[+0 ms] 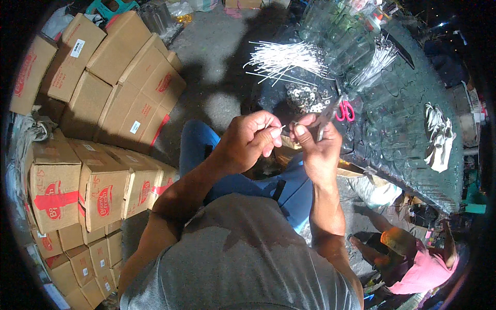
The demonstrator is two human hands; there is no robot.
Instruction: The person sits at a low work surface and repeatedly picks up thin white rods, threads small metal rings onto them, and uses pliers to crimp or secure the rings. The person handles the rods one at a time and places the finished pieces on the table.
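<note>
Thin white wick, held between my two hands just in front of my chest and just short of the dark worktable. My left hand is closed around the wick's near end, fingertips pinched, with only a short length showing beyond them. My right hand meets it from the other side, thumb and forefinger pressed together on what looks like a small metal disc tab at the wick's tip, while a pair of pliers juts up from the same fist; whether the pliers bite on anything I cannot tell.

On the worktable, beyond my hands, lies a heap of loose metal disc tabs, and beyond that heap a spread bundle of white wicks. To the right of the heap rest red-handled scissors; further back on the table stand clear glass jars with a second sheaf of wicks beside them, and a crumpled white cloth lies toward the table's right edge.

Judging by the size of both piles, I take the fitting of tabs to wicks to be far from finished.

Left of the table, stacked brown cardboard boxes cover the ground. Another person in a pink top crouches below the table's right end.
</note>
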